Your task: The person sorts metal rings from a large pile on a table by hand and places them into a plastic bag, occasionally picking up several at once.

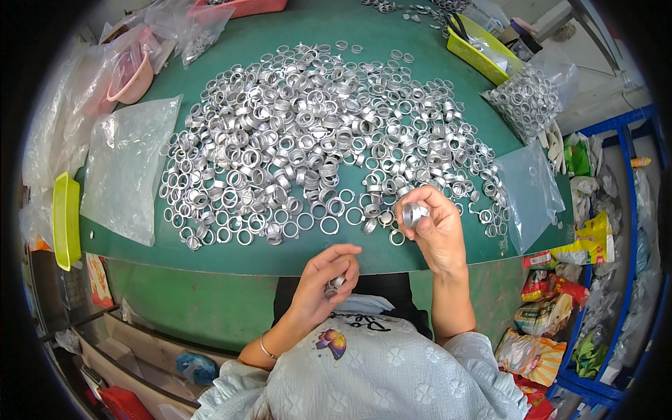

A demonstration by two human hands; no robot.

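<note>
Head view, looking down on a green counter (210, 255). The right hand (435, 227) is raised over the counter's near edge, fingers curled closed around a short silver metal ring (414, 213) pinched at the fingertips; the ring's open bore appears to face left and slightly toward the person. The left hand (327, 280) sits lower and closer to the body, off the counter's edge, loosely closed around small silver rings (337, 283). The held ring lies up and to the right of the left hand, the two hands near but apart. The heap of silver rings (308, 133) spreads just beyond the right hand, which is the nearer of the two to it. Clear plastic bags (126, 168) flank the heap.
</note>
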